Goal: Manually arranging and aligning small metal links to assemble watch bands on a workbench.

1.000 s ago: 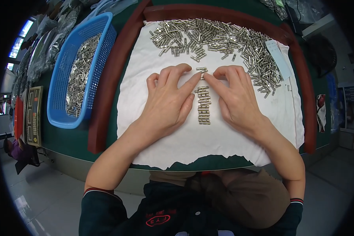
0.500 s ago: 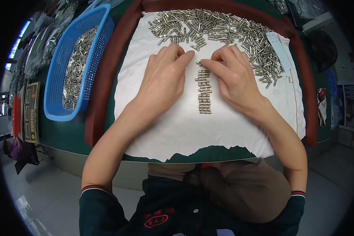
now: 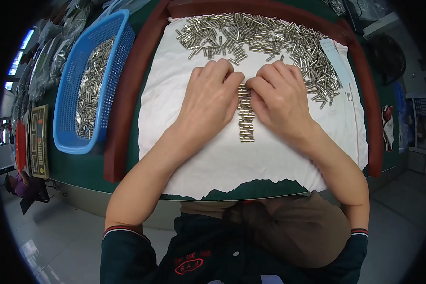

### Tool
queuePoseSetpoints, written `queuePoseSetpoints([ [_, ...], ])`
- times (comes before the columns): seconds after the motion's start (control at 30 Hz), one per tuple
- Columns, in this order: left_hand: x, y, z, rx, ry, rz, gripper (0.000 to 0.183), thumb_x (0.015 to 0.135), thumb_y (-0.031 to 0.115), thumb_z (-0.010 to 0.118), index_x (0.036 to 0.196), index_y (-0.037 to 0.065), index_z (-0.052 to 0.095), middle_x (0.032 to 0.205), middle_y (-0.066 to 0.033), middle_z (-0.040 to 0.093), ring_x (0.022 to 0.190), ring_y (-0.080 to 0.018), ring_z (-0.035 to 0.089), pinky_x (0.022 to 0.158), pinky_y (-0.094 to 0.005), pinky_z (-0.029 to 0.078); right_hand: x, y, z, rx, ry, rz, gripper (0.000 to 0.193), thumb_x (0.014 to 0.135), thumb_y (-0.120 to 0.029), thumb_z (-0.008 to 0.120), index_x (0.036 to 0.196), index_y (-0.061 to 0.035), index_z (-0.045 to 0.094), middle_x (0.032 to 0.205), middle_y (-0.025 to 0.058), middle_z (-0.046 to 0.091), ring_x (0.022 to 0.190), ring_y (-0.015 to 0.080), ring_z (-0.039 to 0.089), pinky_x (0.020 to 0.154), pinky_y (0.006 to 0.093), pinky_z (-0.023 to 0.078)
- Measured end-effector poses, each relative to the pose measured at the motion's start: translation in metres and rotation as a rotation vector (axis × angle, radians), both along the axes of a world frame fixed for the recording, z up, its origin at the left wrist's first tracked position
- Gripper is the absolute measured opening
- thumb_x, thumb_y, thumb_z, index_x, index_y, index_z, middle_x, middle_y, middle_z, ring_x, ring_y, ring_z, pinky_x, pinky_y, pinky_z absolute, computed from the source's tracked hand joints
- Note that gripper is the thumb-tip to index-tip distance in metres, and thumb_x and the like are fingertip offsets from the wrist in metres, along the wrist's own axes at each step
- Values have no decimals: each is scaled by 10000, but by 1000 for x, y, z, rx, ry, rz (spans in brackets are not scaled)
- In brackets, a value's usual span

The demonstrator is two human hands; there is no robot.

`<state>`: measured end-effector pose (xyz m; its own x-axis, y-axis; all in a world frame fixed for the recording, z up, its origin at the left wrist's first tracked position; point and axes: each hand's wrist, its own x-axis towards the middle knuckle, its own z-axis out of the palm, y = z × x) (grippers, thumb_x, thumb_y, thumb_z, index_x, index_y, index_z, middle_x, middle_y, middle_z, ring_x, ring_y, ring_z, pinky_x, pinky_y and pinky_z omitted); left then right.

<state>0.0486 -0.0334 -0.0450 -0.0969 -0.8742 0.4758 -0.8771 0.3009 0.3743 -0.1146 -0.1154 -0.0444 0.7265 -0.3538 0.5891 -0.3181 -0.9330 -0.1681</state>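
Silvery metal pins [image 3: 246, 116], head view: short column on white cloth [image 3: 208, 168]. Left hand [image 3: 217, 92], right hand [image 3: 280, 92]: fingers curled, tips meeting column's far end; grip gap hidden, cannot tell if pin held. Loose pin heap [image 3: 312, 61] beyond; blue basket [image 3: 73, 146] at left.

Pin row [image 3: 246, 113] on cloth [image 3: 199, 165] | pile [image 3: 265, 34] behind | basket [image 3: 75, 146] left (pins [image 3: 92, 90] inside)

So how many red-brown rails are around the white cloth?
3: the left rail, beside the blue basket; the far rail, behind the heaped metal pins; the right rail, right of the cloth. None appears hidden.
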Motion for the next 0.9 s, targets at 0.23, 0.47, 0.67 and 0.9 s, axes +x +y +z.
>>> queuePoseSetpoints([
  [0.23,6,3,-1,1,24,-27,218,783,-31,636,994,22,633,944,-105,558,899,-276,555,797,-373,423,-10,5,3,8,0,-50,118,688,-52,686,761,-73,596,778,46,533,818,228,538,764,369,400],
  [0.47,2,2,0,13,55,-55,226,785,-42,633,1004,15,634,938,-110,559,898,-280,559,803,-376,431,-7,6,1,26,-11,-18,115,705,-65,684,774,-75,593,779,50,535,819,230,538,763,371,399],
  [0.67,1,1,-1,7,46,-58,229,787,-47,625,1006,19,635,932,-107,561,891,-273,560,804,-376,426,-7,8,0,18,4,-37,119,706,-78,685,782,-74,592,781,53,535,816,231,535,772,373,399],
  [0.9,2,8,5,-30,-11,14,239,754,-30,644,985,30,648,913,-87,565,858,-248,555,777,-361,403,-12,4,0,38,-23,-64,111,706,-75,681,770,-72,591,777,53,533,804,233,532,766,374,397],
])
